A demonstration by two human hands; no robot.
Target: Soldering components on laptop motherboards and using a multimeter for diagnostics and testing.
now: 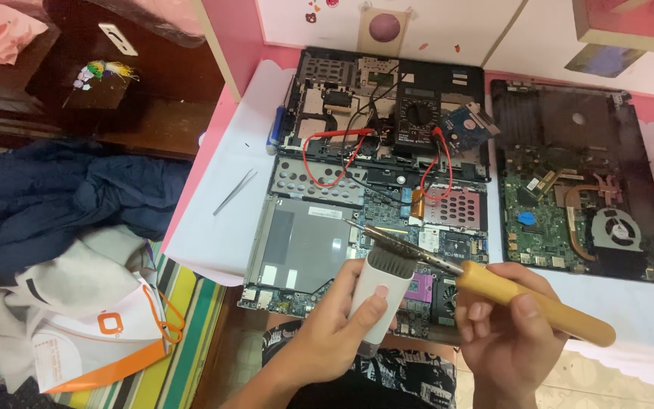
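- The left hand (336, 318) is wrapped around a small white plastic cylinder with a dark bristled brush top (381, 291), thumb pressed on its front, holding it upright near the bottom centre of the view.
- The right hand (505, 322) grips the yellow wooden handle of a soldering iron (527, 301), fingers curled under it and thumb on top; the handle sticks out to the right past the hand.
- The iron's thin metal shaft runs up and left from the handle, and its tip lies across the brush top, touching the bristles.
- Just behind both hands, an opened grey laptop base with bare green circuit boards and a flat silver metal panel (357, 242) lies on the white-covered tabletop (225, 220).
- To the left, by the person's knees, a white and orange bag (107, 333) and a heap of dark blue cloth (54, 197) rest off the tabletop.
- Slim metal tweezers (235, 192) lie on the white cover, left of the laptop base and apart from it.
- Farther back, a black digital multimeter with a round dial (418, 123) sits on the laptop shell, its red and black probe leads (334, 155) looping over the boards.
- A small blue-green hard drive circuit board (467, 125) leans just right of the meter.
- At the right, well apart from the hands, a second black laptop chassis with a copper heat pipe and round fan (580, 193) lies open.
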